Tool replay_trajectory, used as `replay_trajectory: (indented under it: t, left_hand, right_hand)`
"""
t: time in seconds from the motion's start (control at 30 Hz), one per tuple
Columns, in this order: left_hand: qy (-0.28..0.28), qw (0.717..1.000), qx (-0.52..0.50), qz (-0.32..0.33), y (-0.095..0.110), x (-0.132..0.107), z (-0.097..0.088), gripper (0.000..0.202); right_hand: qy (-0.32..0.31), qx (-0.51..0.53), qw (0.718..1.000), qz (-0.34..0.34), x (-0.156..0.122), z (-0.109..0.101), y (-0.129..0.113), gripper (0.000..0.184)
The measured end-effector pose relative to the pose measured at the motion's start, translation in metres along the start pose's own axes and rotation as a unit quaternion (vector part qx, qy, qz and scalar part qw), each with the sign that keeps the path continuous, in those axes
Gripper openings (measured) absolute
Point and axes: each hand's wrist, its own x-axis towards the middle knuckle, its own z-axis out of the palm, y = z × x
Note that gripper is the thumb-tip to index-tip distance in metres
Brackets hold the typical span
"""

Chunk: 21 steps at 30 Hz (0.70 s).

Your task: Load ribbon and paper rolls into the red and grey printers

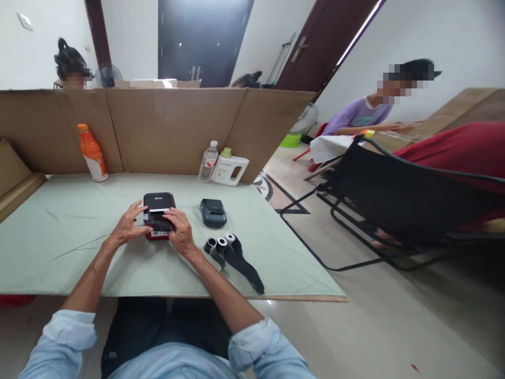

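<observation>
A small black and red printer [159, 204] lies on the pale green table [59, 231], its lid up. My left hand [128, 225] rests against its left side with fingers spread and curved on the casing. My right hand [179, 229] covers its front right corner, fingers pressed on a dark part inside the open bay. A second, dark blue printer [213, 212] sits just to the right, untouched. Near my right forearm lie three black rolls [224, 245] with a dark strip trailing toward the table's edge.
Cardboard walls [169, 126] fence the table's back and left. An orange bottle [92, 153], a water bottle [208, 161] and a white jug [230, 168] stand along them. A black folding chair [394, 200] stands on the right. One person sits behind the cardboard, another at the far right.
</observation>
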Motion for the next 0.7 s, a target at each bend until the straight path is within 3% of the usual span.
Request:
replay_trajectory:
  t: [0.17, 0.4, 0.7]
  left_hand:
    - [0.092, 0.992, 0.067, 0.046, 0.013, -0.018, 0.009, 0.040]
    - [0.128, 0.984, 0.122, 0.034, 0.021, -0.027, 0.019, 0.037]
    - [0.126, 0.978, 0.164, 0.025, 0.032, -0.024, 0.019, 0.032]
  right_hand:
    - [0.006, -0.003, 1.000, 0.008, 0.000, 0.001, -0.005, 0.049]
    - [-0.002, -0.051, 0.999, -0.013, -0.007, -0.004, -0.015, 0.045]
    - [-0.014, -0.105, 0.994, -0.023, -0.011, -0.006, -0.017, 0.040]
